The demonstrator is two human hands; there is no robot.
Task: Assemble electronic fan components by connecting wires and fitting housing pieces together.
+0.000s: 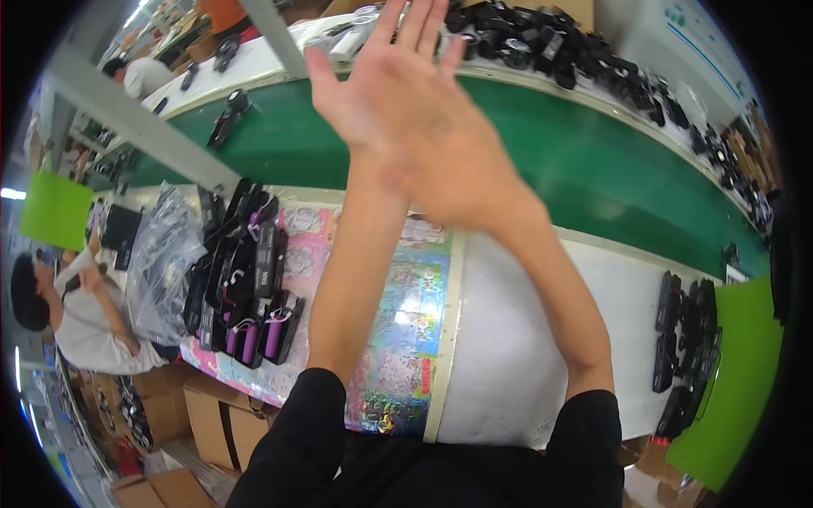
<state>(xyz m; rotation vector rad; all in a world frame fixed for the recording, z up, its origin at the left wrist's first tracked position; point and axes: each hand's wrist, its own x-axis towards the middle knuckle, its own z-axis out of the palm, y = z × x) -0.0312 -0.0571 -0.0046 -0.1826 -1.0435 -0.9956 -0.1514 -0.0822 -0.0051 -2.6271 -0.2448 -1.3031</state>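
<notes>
My left hand (362,89) is raised over the green conveyor belt (593,161), palm up, with its thumb and fingers stretched apart. Across its palm and wrist lies my right hand (461,148), back upward and blurred; its fingers cannot be made out clearly. No object shows in either hand. Below the crossed forearms is a worktop, covered on the left by a colourful printed sheet (398,372) and bare white (508,356) on the right. Left of my left forearm, several black battery-like packs (267,262) with purple cells and wires are piled.
Clear plastic wrap (165,271) lies beyond the packs. Black parts (677,330) line the right edge beside a green panel (728,398). Black devices (550,42) crowd the shelf past the belt. A grey post (144,118) rises left. A person (93,313) works there, near cardboard boxes (220,423).
</notes>
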